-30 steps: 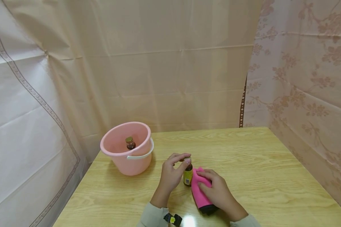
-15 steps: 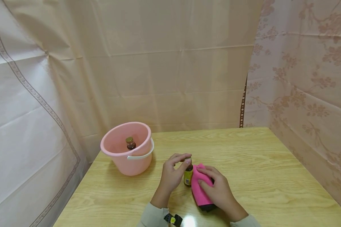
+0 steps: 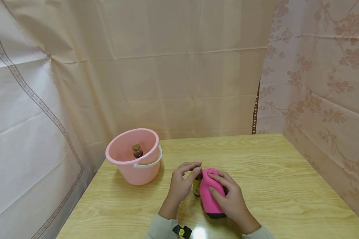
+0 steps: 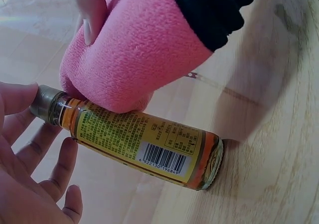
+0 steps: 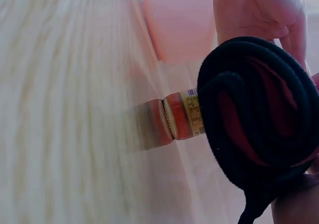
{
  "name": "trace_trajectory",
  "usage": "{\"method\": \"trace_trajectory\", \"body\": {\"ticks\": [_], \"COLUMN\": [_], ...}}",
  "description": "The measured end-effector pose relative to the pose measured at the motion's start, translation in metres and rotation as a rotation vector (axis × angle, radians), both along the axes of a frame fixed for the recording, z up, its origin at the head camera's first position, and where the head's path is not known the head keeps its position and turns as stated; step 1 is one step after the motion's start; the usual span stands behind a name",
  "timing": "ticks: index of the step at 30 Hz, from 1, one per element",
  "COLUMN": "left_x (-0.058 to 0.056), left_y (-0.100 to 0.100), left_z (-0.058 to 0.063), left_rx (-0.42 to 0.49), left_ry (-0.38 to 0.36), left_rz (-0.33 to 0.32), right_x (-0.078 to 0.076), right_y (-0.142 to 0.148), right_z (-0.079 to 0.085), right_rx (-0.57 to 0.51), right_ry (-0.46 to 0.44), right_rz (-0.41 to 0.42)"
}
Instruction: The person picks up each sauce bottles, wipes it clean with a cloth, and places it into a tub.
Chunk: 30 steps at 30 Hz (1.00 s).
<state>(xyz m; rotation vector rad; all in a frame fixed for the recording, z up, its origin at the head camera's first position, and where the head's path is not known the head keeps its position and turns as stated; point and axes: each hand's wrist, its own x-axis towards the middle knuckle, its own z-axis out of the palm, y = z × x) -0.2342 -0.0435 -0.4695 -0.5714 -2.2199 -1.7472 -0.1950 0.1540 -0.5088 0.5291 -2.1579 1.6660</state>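
In the head view a small glass bottle (image 3: 196, 188) with a yellow label stands upright on the table. My left hand (image 3: 180, 184) pinches its cap between thumb and fingers; the left wrist view shows the cap (image 4: 46, 103) and the label's barcode (image 4: 163, 158). My right hand (image 3: 234, 200) grips a folded pink cloth (image 3: 210, 197) with a black edge. The cloth touches the bottle's right side and hides part of it. From the right wrist, the cloth's rolled black edge (image 5: 214, 109) blocks most of the bottle; its base (image 5: 172, 118) shows.
A pink bucket (image 3: 139, 174) with a white handle (image 3: 149, 164) stands at the table's left. Inside it is a dark jar (image 3: 137, 152) with a gold lid. Curtains hang behind the wooden table (image 3: 257, 166) and on both sides.
My right hand and the cloth have moved up along the bottle, away from the table's near edge, covering more of the label. My left hand and the bottle have stayed almost still.
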Motion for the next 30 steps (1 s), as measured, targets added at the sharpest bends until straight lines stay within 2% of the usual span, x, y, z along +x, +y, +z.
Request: {"method": "trace_trajectory", "body": {"ticks": [8, 16, 22, 30], "left_x": [0.0002, 0.0013, 0.0019, 0.0012], "left_y": [0.0005, 0.0029, 0.004, 0.004], "left_z": [-0.0007, -0.0014, -0.0011, -0.0005], "left_rx": [0.011, -0.036, -0.025, -0.03], "left_ry": [-0.008, 0.014, 0.021, 0.036], "left_rz": [-0.006, 0.044, 0.053, 0.069], "right_x": [-0.001, -0.0021, -0.0027, -0.0031], "right_y": [-0.0004, 0.0001, 0.0005, -0.0003], "right_z": [-0.0007, -0.0012, -0.0023, -0.0001], "right_rx": [0.036, 0.063, 0.093, 0.208], "right_ry": [-0.003, -0.064, -0.115, -0.207], "right_rz": [-0.001, 0.0, -0.024, -0.097]}}
